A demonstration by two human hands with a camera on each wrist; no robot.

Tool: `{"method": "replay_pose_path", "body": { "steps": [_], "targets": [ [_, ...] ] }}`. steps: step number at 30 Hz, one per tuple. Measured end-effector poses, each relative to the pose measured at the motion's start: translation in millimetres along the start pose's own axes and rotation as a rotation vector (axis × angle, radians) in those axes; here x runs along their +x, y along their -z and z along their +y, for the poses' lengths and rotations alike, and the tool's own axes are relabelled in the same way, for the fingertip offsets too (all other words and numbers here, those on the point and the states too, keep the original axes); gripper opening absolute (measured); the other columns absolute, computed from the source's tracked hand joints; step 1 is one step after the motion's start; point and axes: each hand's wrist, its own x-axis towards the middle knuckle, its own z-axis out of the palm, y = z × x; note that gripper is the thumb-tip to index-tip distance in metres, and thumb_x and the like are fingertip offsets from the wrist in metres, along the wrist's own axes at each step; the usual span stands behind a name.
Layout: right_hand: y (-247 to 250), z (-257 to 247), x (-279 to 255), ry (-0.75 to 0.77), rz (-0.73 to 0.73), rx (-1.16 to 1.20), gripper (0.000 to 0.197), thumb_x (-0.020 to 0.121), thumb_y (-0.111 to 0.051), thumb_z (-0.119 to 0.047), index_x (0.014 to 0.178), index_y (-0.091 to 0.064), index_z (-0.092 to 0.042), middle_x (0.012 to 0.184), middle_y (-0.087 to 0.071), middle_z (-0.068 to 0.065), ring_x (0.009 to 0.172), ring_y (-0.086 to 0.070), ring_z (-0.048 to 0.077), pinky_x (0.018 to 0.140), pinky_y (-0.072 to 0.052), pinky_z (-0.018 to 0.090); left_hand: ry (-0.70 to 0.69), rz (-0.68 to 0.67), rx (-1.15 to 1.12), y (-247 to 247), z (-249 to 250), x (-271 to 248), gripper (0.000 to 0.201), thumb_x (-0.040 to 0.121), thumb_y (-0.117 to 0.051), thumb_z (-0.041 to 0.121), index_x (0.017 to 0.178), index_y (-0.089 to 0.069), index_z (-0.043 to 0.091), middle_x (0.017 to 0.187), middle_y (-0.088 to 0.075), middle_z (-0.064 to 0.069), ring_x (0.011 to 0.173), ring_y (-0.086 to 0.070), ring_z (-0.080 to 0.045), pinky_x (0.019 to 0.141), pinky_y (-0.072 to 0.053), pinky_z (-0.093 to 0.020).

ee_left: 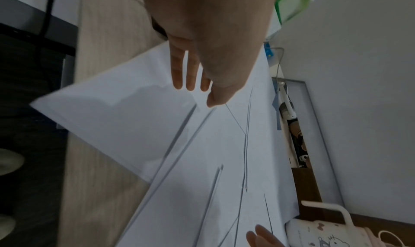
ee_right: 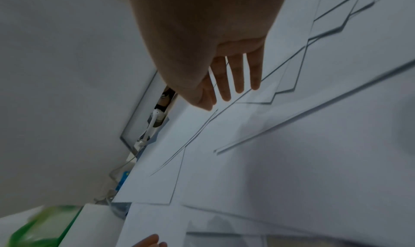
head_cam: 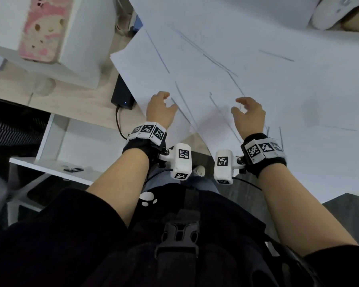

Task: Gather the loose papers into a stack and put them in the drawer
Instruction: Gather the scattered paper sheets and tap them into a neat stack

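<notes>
Wood-grain table (head_cam: 71, 96), centre and right of frame spread with overlapping loose papers (head_cam: 226, 59). Left hand (head_cam: 161, 109) and right hand (head_cam: 249, 114) over papers' near edge, fingers relaxed and spread, holding nothing. Open drawer (head_cam: 56, 139) at lower left. Pink phone (head_cam: 44, 27) upper left.

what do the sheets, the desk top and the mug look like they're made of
Sheets: thin white paper, matte; edges overlap and one corner overhangs the desk.
Desk top: pale wood-grain surface, likely laminate or veneer; grain lines show, low sheen.
Mug: white with a cartoon print and loop handle, smooth; probably ceramic, though plastic cannot be ruled out.
</notes>
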Motion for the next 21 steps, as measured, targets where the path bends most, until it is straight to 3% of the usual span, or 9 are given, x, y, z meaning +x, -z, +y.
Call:
{"method": "replay_pose_path", "body": {
  "steps": [3, 8, 12, 17, 21],
  "targets": [
    [4, 5, 12, -0.044, -0.029, -0.032, 0.039, 0.087, -0.056, -0.014, 0.126, -0.054, -0.010, 0.134, -0.053, 0.008, 0.122, -0.050, 0.022, 0.090, -0.036, 0.021, -0.004, -0.038, -0.015, -9, 8, 10, 0.046, 0.088, -0.057, 0.012, 0.132, -0.044, 0.006, 0.136, -0.048, -0.012, 0.118, -0.053, -0.027, 0.104, -0.042, -0.038],
    [2, 4, 47, -0.074, -0.083, -0.093, 0.051, 0.087, -0.059, -0.017, 0.135, -0.045, -0.009, 0.145, -0.043, 0.011, 0.137, -0.036, 0.025, 0.112, -0.031, 0.035, -0.018, -0.075, -0.054, -18, 31, 44, 0.048, 0.088, -0.056, 0.012, 0.134, -0.042, 0.006, 0.138, -0.047, -0.011, 0.117, -0.055, -0.025, 0.102, -0.043, -0.033],
    [-2, -2, 75, -0.158, -0.122, -0.175, 0.060, 0.088, -0.057, -0.023, 0.142, -0.034, -0.009, 0.152, -0.029, 0.011, 0.142, -0.024, 0.026, 0.115, -0.023, 0.037, -0.083, -0.059, -0.065, -21, 54, 81, 0.046, 0.089, -0.054, 0.009, 0.133, -0.043, 0.006, 0.137, -0.047, -0.011, 0.117, -0.055, -0.023, 0.099, -0.044, -0.030],
    [-7, -14, 115, -0.203, -0.040, -0.213, 0.056, 0.086, -0.057, -0.025, 0.138, -0.041, -0.008, 0.142, -0.038, 0.014, 0.129, -0.039, 0.034, 0.105, -0.036, 0.041, -0.093, -0.067, -0.019, -23, 81, 131, 0.051, 0.088, -0.056, 0.013, 0.136, -0.039, 0.005, 0.140, -0.043, -0.013, 0.126, -0.047, -0.024, 0.107, -0.039, -0.036],
    [-11, -26, 144, -0.172, -0.002, -0.179, 0.057, 0.085, -0.060, -0.024, 0.135, -0.041, -0.005, 0.138, -0.042, 0.015, 0.124, -0.044, 0.033, 0.103, -0.038, 0.041, 0.001, -0.051, -0.130, -30, 92, 149, 0.052, 0.086, -0.060, 0.011, 0.134, -0.040, 0.003, 0.136, -0.049, -0.010, 0.116, -0.054, -0.020, 0.096, -0.041, -0.024]
  ]
}}
